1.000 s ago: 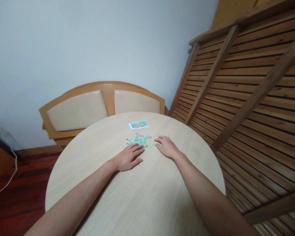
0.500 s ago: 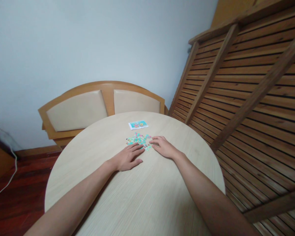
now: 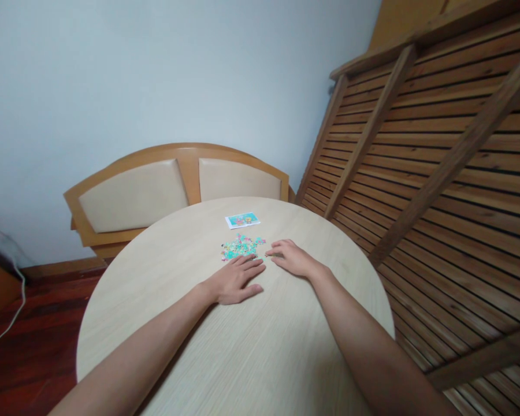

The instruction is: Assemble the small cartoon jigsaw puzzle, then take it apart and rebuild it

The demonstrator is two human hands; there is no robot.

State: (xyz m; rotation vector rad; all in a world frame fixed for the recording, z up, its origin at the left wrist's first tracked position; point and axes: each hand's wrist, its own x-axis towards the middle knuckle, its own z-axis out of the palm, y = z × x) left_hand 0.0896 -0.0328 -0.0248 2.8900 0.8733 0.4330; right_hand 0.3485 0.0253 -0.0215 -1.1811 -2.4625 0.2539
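Note:
A loose pile of small jigsaw pieces, mostly turquoise with pink and yellow bits, lies in the far middle of the table. My left hand rests palm down at the pile's near edge, its fingers stretched and spread, thumb pointing right. Some pieces may be hidden beneath its fingertips. To the right of the pile is my right hand, fingers reaching left and slightly bent, apart from one another. A tiny piece or two shows at its fingertips, but it grips nothing that I can see. Behind the pile lies a picture card with cartoon figures on turquoise.
The round pale wooden table carries all this. Beyond it stands a wooden headboard with cream panels against the wall. A large slatted wooden frame leans close on the right. A white cable hangs at the left.
My left hand has slid right along the pile's near edge, uncovering pieces at the left. My right hand has shifted slightly right, away from the pile. The view has turned a little.

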